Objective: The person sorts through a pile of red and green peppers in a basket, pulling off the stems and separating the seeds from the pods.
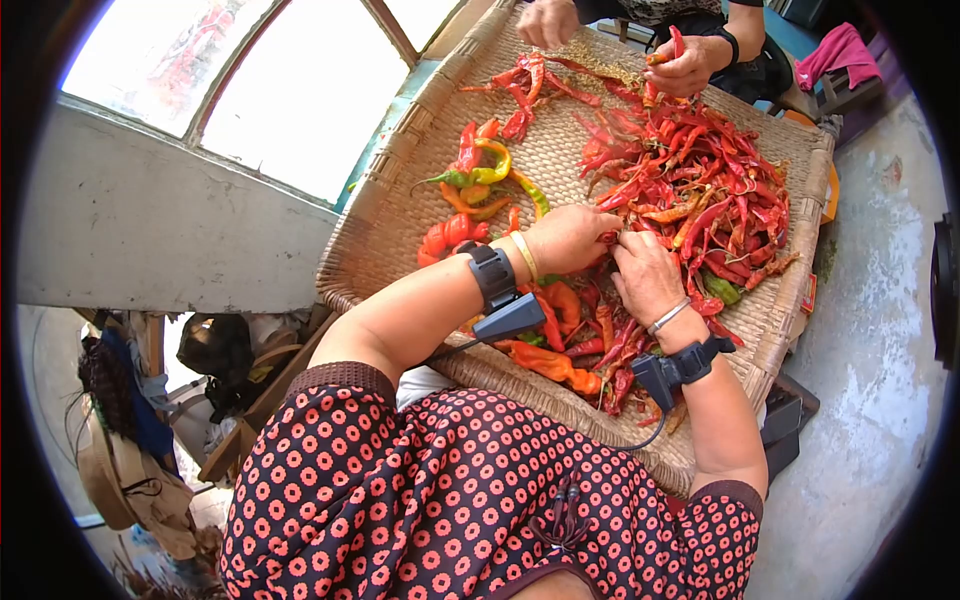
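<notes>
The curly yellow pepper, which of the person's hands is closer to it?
Left. The left hand sits just right of and below the curly yellow pepper; the right hand is farther, past the left hand, by the red peppers.

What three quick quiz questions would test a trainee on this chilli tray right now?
1. True or false: the left hand and right hand meet over the woven tray.
2. Where do the green and yellow chillies lie? A) left of the big red pile B) on the floor C) in a bucket.
3. What does the co-worker's hand at the tray's far edge hold?
Key: 1 true; 2 A; 3 a red chilli.
</notes>
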The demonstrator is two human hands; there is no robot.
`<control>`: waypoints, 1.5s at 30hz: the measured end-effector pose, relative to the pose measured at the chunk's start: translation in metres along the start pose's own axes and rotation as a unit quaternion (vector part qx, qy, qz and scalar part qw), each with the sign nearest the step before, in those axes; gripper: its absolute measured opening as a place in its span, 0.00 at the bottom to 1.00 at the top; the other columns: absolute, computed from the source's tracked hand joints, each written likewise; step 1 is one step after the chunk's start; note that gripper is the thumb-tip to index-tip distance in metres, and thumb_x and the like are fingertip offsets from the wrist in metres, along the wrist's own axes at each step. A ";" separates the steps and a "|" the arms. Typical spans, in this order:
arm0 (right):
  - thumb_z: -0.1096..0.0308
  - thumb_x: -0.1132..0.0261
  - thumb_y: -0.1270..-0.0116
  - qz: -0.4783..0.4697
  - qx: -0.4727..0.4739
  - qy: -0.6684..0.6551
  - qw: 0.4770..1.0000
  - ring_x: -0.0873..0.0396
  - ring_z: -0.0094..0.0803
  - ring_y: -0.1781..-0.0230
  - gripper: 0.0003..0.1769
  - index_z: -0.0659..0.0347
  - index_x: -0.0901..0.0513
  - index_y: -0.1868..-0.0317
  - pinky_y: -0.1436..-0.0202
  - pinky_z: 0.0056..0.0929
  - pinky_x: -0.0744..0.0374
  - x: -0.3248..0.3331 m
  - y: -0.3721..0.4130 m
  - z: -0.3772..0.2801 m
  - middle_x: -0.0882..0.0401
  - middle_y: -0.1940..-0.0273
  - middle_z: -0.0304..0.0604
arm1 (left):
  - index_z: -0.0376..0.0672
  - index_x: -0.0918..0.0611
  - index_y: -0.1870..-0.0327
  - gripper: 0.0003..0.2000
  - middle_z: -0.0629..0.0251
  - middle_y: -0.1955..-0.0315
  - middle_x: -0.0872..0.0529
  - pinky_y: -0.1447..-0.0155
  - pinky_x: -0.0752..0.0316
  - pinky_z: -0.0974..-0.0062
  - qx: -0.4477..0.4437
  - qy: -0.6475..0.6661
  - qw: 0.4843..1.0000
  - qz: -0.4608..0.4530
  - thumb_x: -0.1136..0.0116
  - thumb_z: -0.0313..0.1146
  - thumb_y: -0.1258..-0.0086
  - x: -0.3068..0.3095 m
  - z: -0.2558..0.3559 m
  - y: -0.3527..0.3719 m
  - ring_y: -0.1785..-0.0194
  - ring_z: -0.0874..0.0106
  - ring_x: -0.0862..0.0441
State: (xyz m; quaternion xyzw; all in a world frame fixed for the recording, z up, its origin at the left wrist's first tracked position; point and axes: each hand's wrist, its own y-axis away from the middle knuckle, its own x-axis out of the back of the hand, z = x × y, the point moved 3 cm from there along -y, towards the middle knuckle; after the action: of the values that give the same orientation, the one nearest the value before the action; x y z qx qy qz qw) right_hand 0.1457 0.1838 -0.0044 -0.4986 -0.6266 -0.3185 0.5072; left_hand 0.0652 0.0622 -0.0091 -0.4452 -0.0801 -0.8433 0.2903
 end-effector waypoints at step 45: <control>0.69 0.35 0.43 0.070 -0.076 -0.322 0.941 0.20 0.34 0.71 0.08 0.63 0.21 0.64 0.66 0.28 0.23 0.042 0.000 0.013 0.20 0.71 0.44 | 0.41 0.17 0.62 0.09 0.61 0.78 0.18 0.65 0.25 0.74 0.082 0.094 0.985 0.119 0.39 0.33 0.40 0.069 -0.015 -0.008 0.73 0.74 0.21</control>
State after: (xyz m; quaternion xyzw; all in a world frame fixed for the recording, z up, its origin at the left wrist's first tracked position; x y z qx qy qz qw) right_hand 0.1417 0.2077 0.0316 -0.6541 -0.6938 -0.1520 0.2600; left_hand 0.0198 0.0342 0.0386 -0.3449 -0.0682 -0.8314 0.4304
